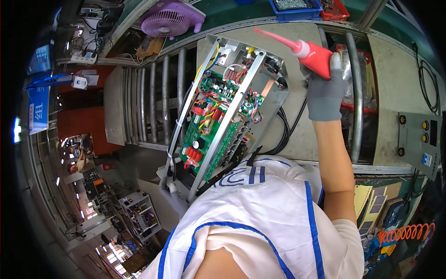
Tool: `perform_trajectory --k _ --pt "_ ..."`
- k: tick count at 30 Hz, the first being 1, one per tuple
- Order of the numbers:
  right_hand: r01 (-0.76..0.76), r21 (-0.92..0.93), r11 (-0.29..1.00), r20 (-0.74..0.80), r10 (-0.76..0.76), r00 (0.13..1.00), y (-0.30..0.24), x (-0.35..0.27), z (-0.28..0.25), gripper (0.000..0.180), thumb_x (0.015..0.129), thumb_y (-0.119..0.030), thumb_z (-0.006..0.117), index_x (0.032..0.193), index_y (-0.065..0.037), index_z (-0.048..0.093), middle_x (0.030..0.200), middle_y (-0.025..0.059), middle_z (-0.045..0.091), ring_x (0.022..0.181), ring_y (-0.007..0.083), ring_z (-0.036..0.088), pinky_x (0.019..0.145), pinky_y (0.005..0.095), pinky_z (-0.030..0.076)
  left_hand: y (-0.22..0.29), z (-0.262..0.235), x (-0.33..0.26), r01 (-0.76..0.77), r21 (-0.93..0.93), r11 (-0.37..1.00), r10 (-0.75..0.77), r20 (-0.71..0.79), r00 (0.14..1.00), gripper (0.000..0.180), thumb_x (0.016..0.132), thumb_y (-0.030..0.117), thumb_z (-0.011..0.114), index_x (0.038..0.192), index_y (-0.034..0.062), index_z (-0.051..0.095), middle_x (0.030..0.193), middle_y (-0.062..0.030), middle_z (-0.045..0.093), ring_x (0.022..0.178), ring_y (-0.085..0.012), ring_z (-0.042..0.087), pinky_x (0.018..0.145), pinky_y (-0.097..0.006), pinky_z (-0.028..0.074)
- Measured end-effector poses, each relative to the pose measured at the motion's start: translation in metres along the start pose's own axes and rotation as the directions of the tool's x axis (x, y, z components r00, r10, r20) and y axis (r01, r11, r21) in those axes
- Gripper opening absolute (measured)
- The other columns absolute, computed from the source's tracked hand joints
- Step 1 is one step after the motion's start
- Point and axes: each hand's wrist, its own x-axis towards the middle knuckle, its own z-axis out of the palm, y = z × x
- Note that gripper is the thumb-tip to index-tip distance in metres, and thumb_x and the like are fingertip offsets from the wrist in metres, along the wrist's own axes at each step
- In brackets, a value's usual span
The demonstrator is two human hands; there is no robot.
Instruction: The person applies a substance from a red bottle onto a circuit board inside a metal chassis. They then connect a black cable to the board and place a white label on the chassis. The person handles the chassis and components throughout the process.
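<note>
In my raised right hand (pixel 325 93), in a grey glove, is a red squeeze bottle (pixel 317 56). Its white collar and long pink nozzle point up and to the left. An open metal chassis (pixel 227 123) stands tilted in front of my body, with a green circuit board (pixel 211 149), red components and many coloured wires inside. My gloved left hand (pixel 175 197) grips the chassis at its near left end, beside a black cable; part of this hand is hidden.
Metal rollers (pixel 166 100) run left of the chassis and another roller (pixel 355 93) lies at right. Black cables (pixel 283 132) coil beside the chassis. A purple fan (pixel 169 21), blue bin (pixel 295 10) and red bin (pixel 335 10) are at the back. A grey control box (pixel 420 139) sits far right.
</note>
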Motion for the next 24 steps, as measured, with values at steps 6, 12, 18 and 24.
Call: perform_trajectory --k 6,12,18,24 --pt "-0.074 0.116 0.990 0.055 0.068 0.996 0.039 0.007 0.022 0.048 0.088 -0.045 0.056 0.114 -0.004 0.052 0.112 0.0081 0.056 0.101 0.0188 0.053 0.092 0.0326 0.038 -0.052 0.003 0.035 0.247 -0.732 0.635 -0.230 0.125 0.965 0.047 0.098 0.040 0.030 0.125 0.0043 0.043 0.123 -0.0140 0.049 0.111 -0.0250 0.049 0.098 -0.040 0.038" --pt "-0.116 0.061 0.991 0.051 0.113 0.992 0.052 0.008 0.053 0.045 0.092 -0.045 0.045 0.114 -0.006 0.053 0.113 0.0099 0.057 0.106 0.0215 0.052 0.098 0.0362 0.036 -0.037 0.025 0.032 0.363 -0.901 0.236 -0.079 0.354 0.932 0.051 0.093 0.048 0.032 0.120 0.0078 0.048 0.118 -0.0114 0.052 0.109 -0.0254 0.050 0.098 -0.040 0.037" --pt "-0.121 0.010 0.993 0.377 0.108 0.920 0.097 0.082 0.088 0.040 0.092 -0.040 0.048 0.111 -0.006 0.058 0.100 0.0068 0.063 0.094 0.0184 0.058 0.090 0.0287 0.041 -0.057 0.041 -0.004 0.361 -0.875 0.322 -0.195 0.311 0.930 0.049 0.091 0.049 0.037 0.116 0.0081 0.047 0.111 -0.0104 0.052 0.101 -0.0220 0.050 0.093 -0.037 0.040" --pt "-0.268 -0.093 0.959 0.389 0.283 0.877 0.134 0.189 0.111 0.029 0.086 -0.039 0.062 0.098 -0.013 0.059 0.094 0.0023 0.062 0.085 0.0147 0.056 0.081 0.0256 0.041 0.013 0.016 -0.090 0.297 -0.357 0.886 -0.087 0.500 0.862 0.062 0.089 0.035 0.051 0.137 0.0073 0.023 0.119 -0.0148 0.045 0.098 -0.0229 0.058 0.079 -0.035 0.050"
